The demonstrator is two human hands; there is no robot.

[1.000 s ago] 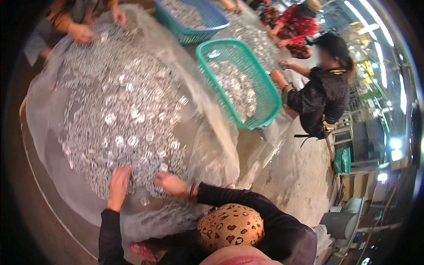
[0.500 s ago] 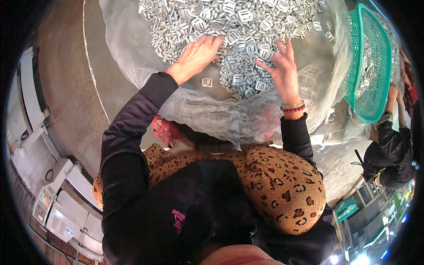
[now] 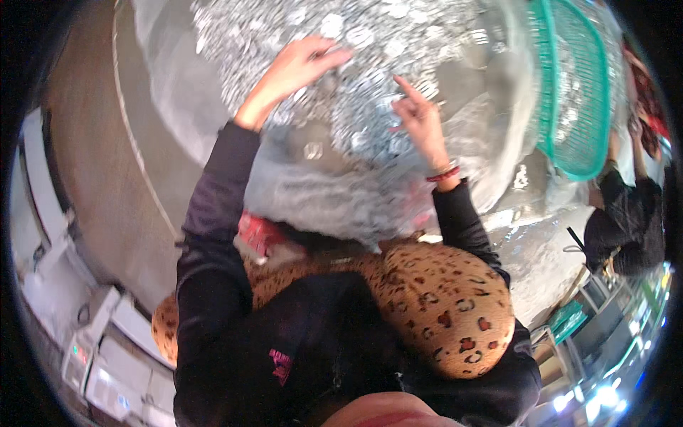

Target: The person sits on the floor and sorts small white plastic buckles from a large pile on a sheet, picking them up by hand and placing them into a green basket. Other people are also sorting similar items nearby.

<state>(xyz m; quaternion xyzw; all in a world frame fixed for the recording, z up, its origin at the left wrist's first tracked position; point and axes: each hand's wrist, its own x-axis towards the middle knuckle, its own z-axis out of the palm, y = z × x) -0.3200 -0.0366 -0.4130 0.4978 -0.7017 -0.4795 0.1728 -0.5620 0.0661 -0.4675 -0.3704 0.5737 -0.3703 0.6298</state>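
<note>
A broad heap of small silvery metal pieces, blurred by motion, spreads in front of me on a translucent whitish mesh sheet. Flat slotted buckles are mixed into it. My left hand hovers over the heap's left part, thumb and fingers apart, with nothing visible between them. Over its near right part is my right hand, index finger stretched out and the others partly bent; I see nothing held. A single buckle lies apart on the near side of the heap.
A green plastic basket with similar metal pieces stands at the right. Beyond it another person's arms in dark sleeves reach in. White machine housings line the left. A red sandal shows below the sheet.
The whole view has shifted. My left hand has moved farther over the heap, its thumb now apart from the fingers. My right hand has moved left, its spread fingers now partly bent.
</note>
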